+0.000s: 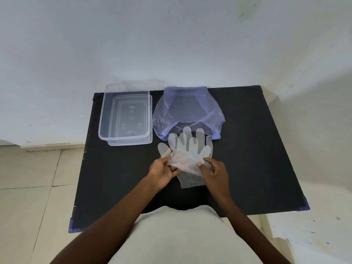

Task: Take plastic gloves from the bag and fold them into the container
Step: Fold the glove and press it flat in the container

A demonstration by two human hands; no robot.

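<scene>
Translucent plastic gloves [187, 151] lie overlapped in the middle of the black table [257, 149], fingers pointing away from me. My left hand [163, 171] pinches the gloves' left edge near the cuff. My right hand [215, 172] presses fingertips on their right side, over the cuff part. A thin bluish plastic bag [187, 109] lies flat just beyond the gloves, its near edge under the glove fingers. A clear rectangular container [125, 115] stands open at the table's back left, with nothing visible inside.
The container sits on what looks like its clear lid [133, 142]. A white wall rises behind the table. Pale floor tiles [28, 187] lie to the left. My light garment [182, 235] covers the table's near edge.
</scene>
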